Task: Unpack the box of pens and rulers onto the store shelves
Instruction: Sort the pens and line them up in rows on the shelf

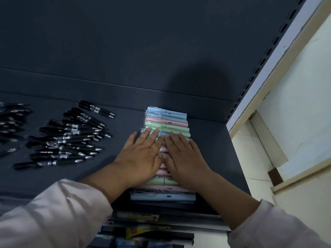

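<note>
1. The dark blue-grey metal store shelf (211,145) carries everything. The row of pastel blue, pink and green pens in clear wrappers (166,119) lies on it, and every place below is told from that row.
2. Left of the row, apart from it, lies a loose spread of glossy black plastic pens with silver tips (69,140). More of the same lie farther left, at the picture's edge.
3. The row itself runs from the shelf's front edge toward its back panel, the pens lying crosswise, side by side.
4. The left hand (141,156) lies flat on the row's left half, fingers straight and grasping nothing.
5. The right hand (184,158) lies flat on the row's right half, just beside the left hand, its fingers likewise extended and only pressing down.
6. Progress, as I judge it: two kinds of pens are already out, and the row is being squared up. No rulers and no box are in view, so the rulers probably remain to be unpacked.
</note>
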